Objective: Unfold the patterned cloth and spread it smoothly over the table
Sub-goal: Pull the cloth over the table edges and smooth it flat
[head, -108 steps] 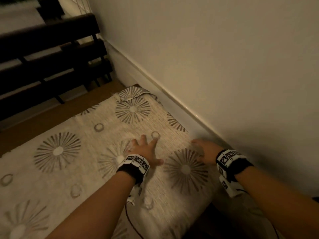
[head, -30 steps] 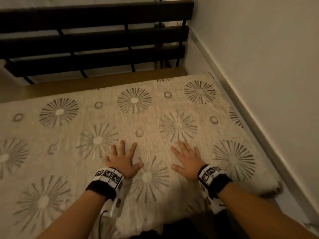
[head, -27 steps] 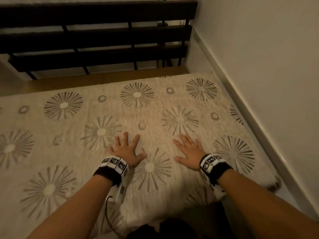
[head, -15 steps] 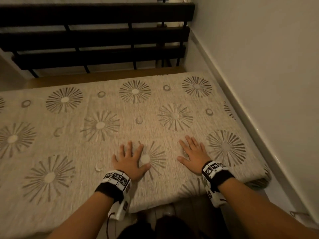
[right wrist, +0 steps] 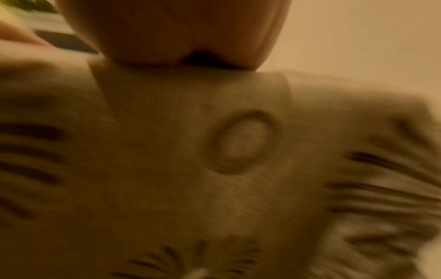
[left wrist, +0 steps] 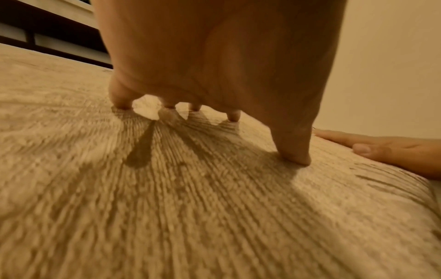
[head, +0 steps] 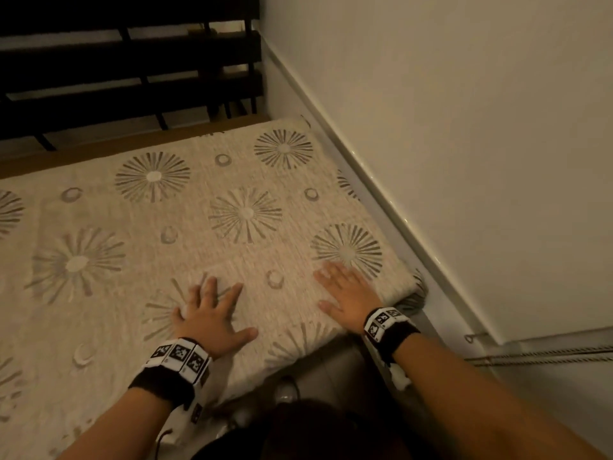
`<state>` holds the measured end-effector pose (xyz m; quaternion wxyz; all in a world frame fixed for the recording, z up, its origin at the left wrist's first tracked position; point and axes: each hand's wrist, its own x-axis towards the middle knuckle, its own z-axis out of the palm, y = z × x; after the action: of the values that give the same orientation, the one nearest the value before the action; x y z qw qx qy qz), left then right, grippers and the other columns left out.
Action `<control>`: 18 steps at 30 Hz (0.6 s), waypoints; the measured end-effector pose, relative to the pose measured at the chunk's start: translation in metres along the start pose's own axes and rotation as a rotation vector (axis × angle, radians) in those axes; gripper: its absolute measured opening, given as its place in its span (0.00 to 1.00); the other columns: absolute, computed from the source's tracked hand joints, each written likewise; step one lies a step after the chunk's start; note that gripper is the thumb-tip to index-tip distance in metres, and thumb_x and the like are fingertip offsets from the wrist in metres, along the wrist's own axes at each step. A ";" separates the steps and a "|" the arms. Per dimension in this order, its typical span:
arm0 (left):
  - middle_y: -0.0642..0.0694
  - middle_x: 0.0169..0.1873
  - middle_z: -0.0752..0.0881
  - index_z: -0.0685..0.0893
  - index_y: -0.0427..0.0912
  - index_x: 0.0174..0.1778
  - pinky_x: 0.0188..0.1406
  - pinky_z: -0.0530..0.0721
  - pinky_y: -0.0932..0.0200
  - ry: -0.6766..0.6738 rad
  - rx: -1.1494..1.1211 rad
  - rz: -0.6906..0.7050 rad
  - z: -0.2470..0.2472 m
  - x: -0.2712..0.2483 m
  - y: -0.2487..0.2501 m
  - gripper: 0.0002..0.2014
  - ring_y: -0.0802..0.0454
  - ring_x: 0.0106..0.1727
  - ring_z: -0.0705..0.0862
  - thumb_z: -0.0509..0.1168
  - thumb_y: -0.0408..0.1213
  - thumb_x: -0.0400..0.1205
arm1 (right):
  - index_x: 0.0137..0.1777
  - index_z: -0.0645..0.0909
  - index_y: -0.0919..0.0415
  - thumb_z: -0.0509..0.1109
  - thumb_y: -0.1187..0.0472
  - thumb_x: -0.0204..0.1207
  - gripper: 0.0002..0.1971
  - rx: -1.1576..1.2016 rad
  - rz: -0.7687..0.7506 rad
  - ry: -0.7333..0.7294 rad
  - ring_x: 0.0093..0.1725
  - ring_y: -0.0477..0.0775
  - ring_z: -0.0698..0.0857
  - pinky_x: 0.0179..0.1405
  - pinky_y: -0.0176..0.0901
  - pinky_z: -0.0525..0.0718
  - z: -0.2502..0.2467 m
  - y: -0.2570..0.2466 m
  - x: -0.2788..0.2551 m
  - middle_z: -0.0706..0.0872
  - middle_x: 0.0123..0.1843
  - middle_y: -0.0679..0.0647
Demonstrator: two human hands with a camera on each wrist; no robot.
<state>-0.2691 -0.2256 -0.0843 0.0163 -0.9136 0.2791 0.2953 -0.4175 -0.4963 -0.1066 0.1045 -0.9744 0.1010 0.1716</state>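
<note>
Dim corner by a pale wall, dark slatted bench beyond the fingertips. Patterned cloth already unfolded, covering the table from under both palms to the far edge and draping over the near edge below the wrists. Left hand splayed, 5 fingertips pressing down; right hand flat, fingers straight, near the wall-side corner. Probably only final smoothing left; corner just beyond the right wrist looks bunched. Coarse ribbed beige weave, grey starbursts, small rings.
</note>
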 end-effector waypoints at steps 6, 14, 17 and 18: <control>0.48 0.84 0.34 0.41 0.70 0.81 0.78 0.52 0.25 -0.041 -0.028 -0.031 -0.009 0.002 0.007 0.52 0.37 0.84 0.37 0.59 0.79 0.64 | 0.85 0.46 0.54 0.44 0.39 0.83 0.34 0.180 0.803 0.133 0.85 0.68 0.49 0.82 0.68 0.46 -0.019 0.086 -0.010 0.47 0.87 0.64; 0.49 0.84 0.37 0.45 0.71 0.79 0.76 0.55 0.24 -0.034 -0.062 -0.047 -0.010 0.007 0.007 0.53 0.36 0.84 0.38 0.63 0.78 0.61 | 0.85 0.45 0.46 0.47 0.41 0.85 0.31 -0.022 -0.125 0.031 0.86 0.51 0.43 0.84 0.56 0.42 -0.009 0.012 0.011 0.43 0.87 0.51; 0.49 0.84 0.36 0.44 0.71 0.79 0.76 0.54 0.24 -0.028 -0.052 -0.053 -0.009 0.006 0.014 0.53 0.35 0.84 0.37 0.61 0.80 0.62 | 0.85 0.41 0.45 0.43 0.38 0.83 0.32 0.011 0.174 0.078 0.86 0.53 0.41 0.84 0.57 0.42 -0.008 0.056 0.001 0.41 0.87 0.51; 0.48 0.84 0.35 0.43 0.70 0.80 0.77 0.53 0.24 -0.034 -0.045 -0.048 -0.009 0.006 0.019 0.53 0.35 0.83 0.37 0.61 0.80 0.62 | 0.85 0.40 0.44 0.42 0.38 0.83 0.32 0.011 0.226 0.078 0.86 0.53 0.41 0.83 0.55 0.40 -0.009 0.067 -0.002 0.41 0.87 0.51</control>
<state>-0.2702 -0.2461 -0.0772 0.0076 -0.9150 0.2502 0.3165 -0.4320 -0.5623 -0.1085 0.0859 -0.9622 0.2150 0.1438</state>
